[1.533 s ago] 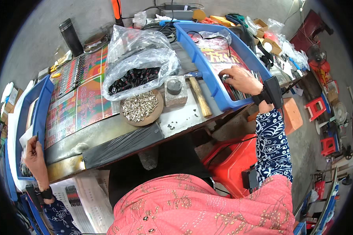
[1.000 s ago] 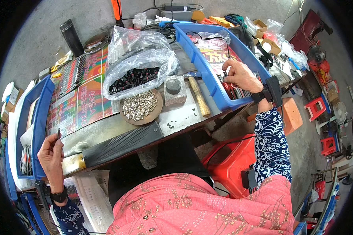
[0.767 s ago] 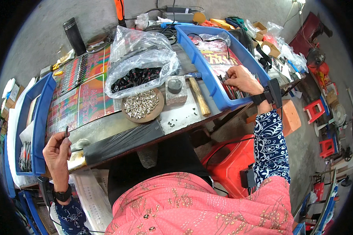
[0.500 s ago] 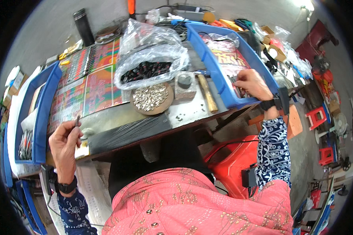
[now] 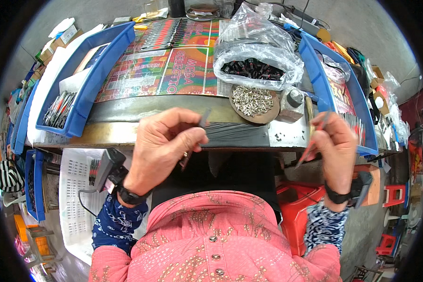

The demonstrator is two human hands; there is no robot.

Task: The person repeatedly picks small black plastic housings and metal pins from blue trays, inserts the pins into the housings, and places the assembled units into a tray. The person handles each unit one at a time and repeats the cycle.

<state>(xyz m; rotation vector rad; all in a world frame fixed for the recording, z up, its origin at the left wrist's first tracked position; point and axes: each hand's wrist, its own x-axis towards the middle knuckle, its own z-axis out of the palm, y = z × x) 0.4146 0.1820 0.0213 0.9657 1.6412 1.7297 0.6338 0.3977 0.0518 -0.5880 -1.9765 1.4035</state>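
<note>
Table point(image 5: 117, 134) spans the head view, and both hands are raised at its near edge, well apart. The left hand point(image 5: 155, 148) is closed in a pinch on a dark slim piece point(image 5: 205, 116), its tip standing above the thumb; something dark beneath the curled fingers is too blurred to tell. The right hand point(image 5: 337, 145) pinches a red-and-grey slim piece point(image 5: 310, 151), slanting down to the left. Near it, a blue right tray point(image 5: 317, 70) holds similar pieces point(image 5: 355, 124); a blue left tray point(image 5: 82, 110) holds a bundle point(image 5: 61, 109) at its near end. Between them lie a clear bag point(image 5: 254, 35) of black parts point(image 5: 251, 69), a round brown dish point(image 5: 256, 119) of metal bits point(image 5: 252, 100), a block point(image 5: 291, 112) and a wooden handle point(image 5: 309, 109).
</note>
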